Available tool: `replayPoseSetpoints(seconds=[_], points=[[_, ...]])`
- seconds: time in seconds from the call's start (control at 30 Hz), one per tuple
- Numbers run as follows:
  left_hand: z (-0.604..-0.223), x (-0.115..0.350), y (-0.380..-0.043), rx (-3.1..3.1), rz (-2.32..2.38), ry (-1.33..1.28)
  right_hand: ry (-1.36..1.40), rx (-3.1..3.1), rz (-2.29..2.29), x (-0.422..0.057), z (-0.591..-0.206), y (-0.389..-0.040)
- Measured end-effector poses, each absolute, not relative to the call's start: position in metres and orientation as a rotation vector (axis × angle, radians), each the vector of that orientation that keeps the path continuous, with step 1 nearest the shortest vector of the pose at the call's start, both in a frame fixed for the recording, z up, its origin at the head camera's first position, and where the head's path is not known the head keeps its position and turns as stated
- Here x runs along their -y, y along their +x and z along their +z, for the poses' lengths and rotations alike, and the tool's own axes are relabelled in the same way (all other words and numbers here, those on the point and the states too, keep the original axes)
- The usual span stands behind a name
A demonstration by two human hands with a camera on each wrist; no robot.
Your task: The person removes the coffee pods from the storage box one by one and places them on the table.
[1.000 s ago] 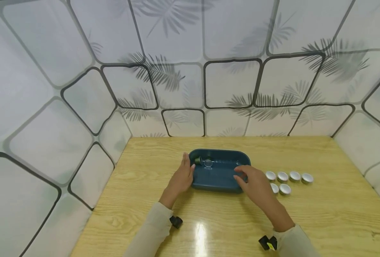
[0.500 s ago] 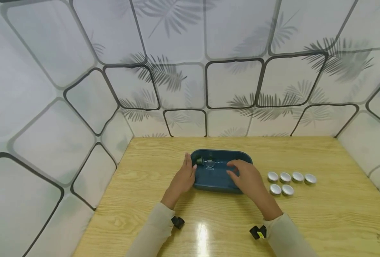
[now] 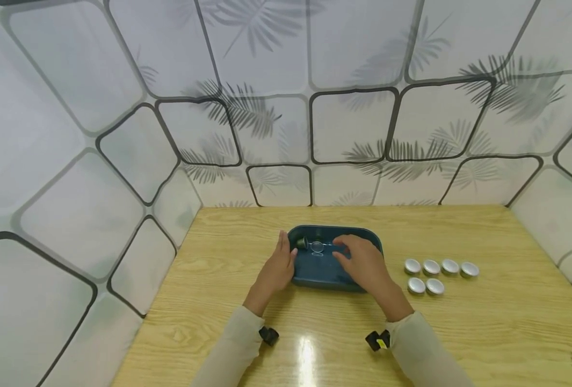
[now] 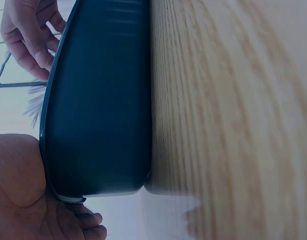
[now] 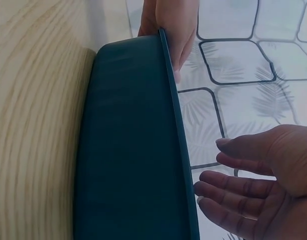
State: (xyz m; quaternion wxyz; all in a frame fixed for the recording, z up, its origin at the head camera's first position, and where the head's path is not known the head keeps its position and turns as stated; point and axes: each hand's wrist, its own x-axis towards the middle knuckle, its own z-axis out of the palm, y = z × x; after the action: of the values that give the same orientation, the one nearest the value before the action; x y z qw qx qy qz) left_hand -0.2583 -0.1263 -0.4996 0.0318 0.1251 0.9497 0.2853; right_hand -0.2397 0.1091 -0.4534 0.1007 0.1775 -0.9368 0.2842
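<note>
A dark blue deep rectangular tray (image 3: 321,271) stands on the table. My left hand (image 3: 276,266) holds its left end, thumb over the rim and fingers along the outside; the right wrist view shows this left hand (image 5: 176,30) astride the rim. Inside the tray, at the left, lie a small dark green coffee capsule (image 3: 302,243) on its side and a clear round piece (image 3: 317,247). Over the tray's right half hovers my right hand (image 3: 365,263), thumb and fingers loosely curved and apart. Nothing shows between the fingers (image 5: 236,187) in the right wrist view.
Right of the tray, several coffee capsules with white tops stand in two rows, the front row ending with one capsule (image 3: 435,286). The wooden table (image 3: 208,258) meets patterned panels (image 3: 344,129) at the back and sides.
My right hand has moved left, from the tray's right end further in over it. The left hand stays at the left end, and the capsules keep their places.
</note>
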Motion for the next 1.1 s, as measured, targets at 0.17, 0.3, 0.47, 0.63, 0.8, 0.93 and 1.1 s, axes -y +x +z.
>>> replayPoseSetpoints(seconds=[0.17,0.3,0.47,0.63,0.8,0.93,1.1], points=[[-0.499,0.126,-0.258,-2.919,0.885,0.377,0.508,2.798,0.848,-0.104,-0.452,-0.244],[-0.497,0.125,-0.257,-2.918,0.884,0.38,0.502,2.806,0.854,-0.101,-0.451,-0.247],[-0.496,0.125,-0.257,-2.92,0.892,0.398,0.486,2.808,0.823,-0.1,-0.455,-0.25],[-0.499,0.126,-0.257,-2.938,0.889,0.389,0.52,2.827,0.782,-0.097,-0.465,-0.252],[-0.501,0.126,-0.255,-2.935,0.887,0.382,0.572,2.827,0.764,-0.096,-0.473,-0.253],[-0.501,0.126,-0.255,-2.93,0.885,0.384,0.636,2.811,0.737,-0.096,-0.478,-0.257],[-0.499,0.126,-0.255,-2.927,0.894,0.378,0.707,2.812,0.736,-0.095,-0.481,-0.261]])
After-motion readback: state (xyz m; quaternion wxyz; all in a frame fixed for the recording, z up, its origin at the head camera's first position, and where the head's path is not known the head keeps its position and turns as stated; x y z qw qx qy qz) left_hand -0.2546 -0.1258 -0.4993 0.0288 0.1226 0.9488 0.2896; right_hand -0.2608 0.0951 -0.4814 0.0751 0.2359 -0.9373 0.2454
